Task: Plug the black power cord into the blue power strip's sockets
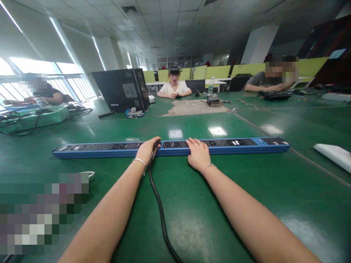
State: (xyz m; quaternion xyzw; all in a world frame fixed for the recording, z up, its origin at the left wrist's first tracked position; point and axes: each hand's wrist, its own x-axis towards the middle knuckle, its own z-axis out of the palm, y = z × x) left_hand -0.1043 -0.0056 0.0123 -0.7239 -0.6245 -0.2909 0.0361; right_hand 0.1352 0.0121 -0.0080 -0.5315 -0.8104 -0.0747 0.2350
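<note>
A long blue power strip (175,151) with black sockets lies across the green table (175,197). My left hand (148,149) is closed round the black plug (157,143) of a cable, at the strip just left of its middle. Whether the plug sits in a socket cannot be told. The black cable (159,204) runs from it down toward the bottom edge. My right hand (197,151) rests on the strip right of the middle, with its fingers laid over the top face and holding nothing.
Behind the strip stand a black computer case (120,89), a glove (134,112) and a sheet of cardboard (192,107). A green basket (41,118) with cables is at left, a white object (333,155) at right. Three people sit around the table.
</note>
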